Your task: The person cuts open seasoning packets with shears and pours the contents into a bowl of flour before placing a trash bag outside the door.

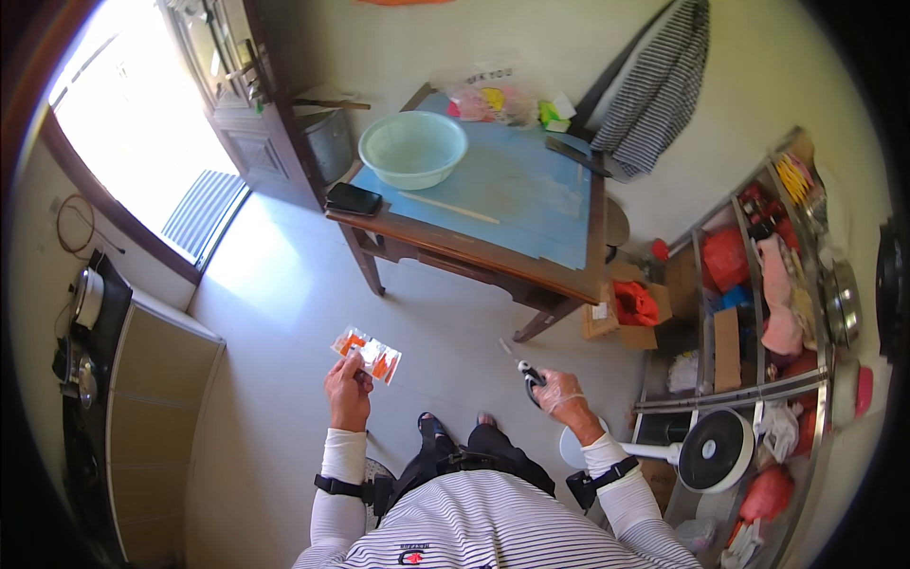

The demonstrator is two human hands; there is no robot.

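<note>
Pinched in my left hand is a small shiny packet with orange and white print. My right hand grips the dark handles of a pair of scissors, whose blades point up and away from me. Something thin and clear, like plastic, wraps that hand near the wrist. Both hands are held out over the floor, apart from each other. Beyond them stands a wooden table with a blue top. On it sit a pale green plastic basin and a knife.
A black phone-like object and a thin pale stick lie on the table. Shelves with bags and boxes line the right, behind a white fan. A cabinet stands left, below an open door.
</note>
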